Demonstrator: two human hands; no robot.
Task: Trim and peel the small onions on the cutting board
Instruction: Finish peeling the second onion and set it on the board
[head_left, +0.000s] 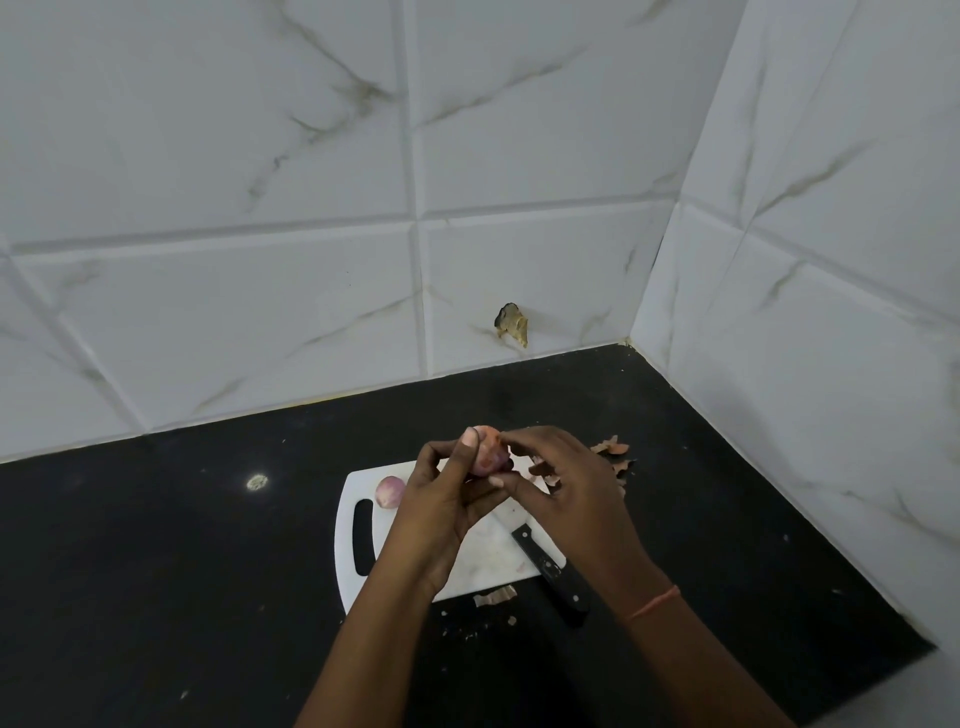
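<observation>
My left hand (441, 499) grips a small pinkish onion (487, 453) above the white cutting board (347, 540), thumb up along its left side. My right hand (566, 488) pinches the onion's skin at its right side with fingertips. A second small onion (389, 491), peeled and pale purple, lies on the board's far left corner near the handle slot. A black-handled knife (553, 569) lies on the board's right part, handle pointing toward me and off the board's edge.
Brown onion skins (613, 457) are piled on the black counter beyond the board's right corner. More skin scraps (493, 596) lie at the board's near edge. White tiled walls meet in a corner at the back right.
</observation>
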